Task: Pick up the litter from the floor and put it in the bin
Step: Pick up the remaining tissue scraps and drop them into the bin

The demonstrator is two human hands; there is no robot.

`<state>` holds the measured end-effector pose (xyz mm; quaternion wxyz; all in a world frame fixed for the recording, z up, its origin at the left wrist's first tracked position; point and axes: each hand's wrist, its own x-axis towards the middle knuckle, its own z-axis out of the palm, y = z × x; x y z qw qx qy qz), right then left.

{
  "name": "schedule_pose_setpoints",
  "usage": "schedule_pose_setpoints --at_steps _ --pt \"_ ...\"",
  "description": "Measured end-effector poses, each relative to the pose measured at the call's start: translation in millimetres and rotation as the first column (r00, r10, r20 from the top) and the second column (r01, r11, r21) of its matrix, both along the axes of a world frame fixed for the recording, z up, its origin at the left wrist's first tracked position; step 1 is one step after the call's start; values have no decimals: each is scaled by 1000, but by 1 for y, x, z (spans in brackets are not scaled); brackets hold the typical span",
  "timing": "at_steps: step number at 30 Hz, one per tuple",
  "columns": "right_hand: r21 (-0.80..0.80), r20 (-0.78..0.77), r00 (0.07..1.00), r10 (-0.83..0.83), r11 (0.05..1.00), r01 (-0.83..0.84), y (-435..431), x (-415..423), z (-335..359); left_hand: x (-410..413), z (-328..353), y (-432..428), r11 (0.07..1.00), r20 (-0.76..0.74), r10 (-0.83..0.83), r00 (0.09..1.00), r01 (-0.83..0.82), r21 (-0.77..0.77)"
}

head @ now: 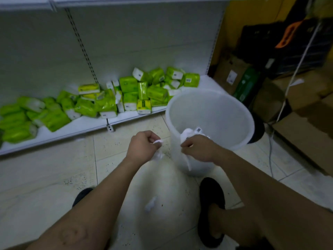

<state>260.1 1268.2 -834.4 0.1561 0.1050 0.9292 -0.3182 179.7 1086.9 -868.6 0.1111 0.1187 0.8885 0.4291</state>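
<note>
A white plastic bin (232, 105) stands on the tiled floor, right of centre. My right hand (197, 148) is at the bin's near rim and grips a wad of crumpled white paper (189, 133) that sticks out above the fist. My left hand (142, 146) is just left of the bin, above the floor, and grips small scraps of white paper (158, 141). One crumpled white scrap (150, 204) lies on the floor between my feet.
A low white shelf (75, 126) with several green tissue packs (140, 91) runs along the left and back. Cardboard boxes (302, 123) and a cable (270, 152) crowd the right. My black shoes (211, 195) stand on the tiles near the bin.
</note>
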Motion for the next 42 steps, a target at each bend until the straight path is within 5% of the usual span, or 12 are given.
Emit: schedule_pose_setpoints --at_steps 4,8,17,24,42 --pt "24 -61 998 -31 999 33 38 3 39 1 29 36 998 -48 9 999 -6 65" --pt "-68 -213 942 -258 966 249 74 11 39 -4 42 74 999 -96 -27 995 31 43" --pt "-86 -186 923 -338 941 327 105 3 -14 -15 14 147 990 -144 -44 989 24 -138" --pt "-85 7 979 -203 976 203 122 4 -28 -20 -8 160 984 -162 -93 982 66 -167" --pt "73 -90 994 -57 995 64 12 39 14 49 12 11 922 -58 -188 980 156 -355"
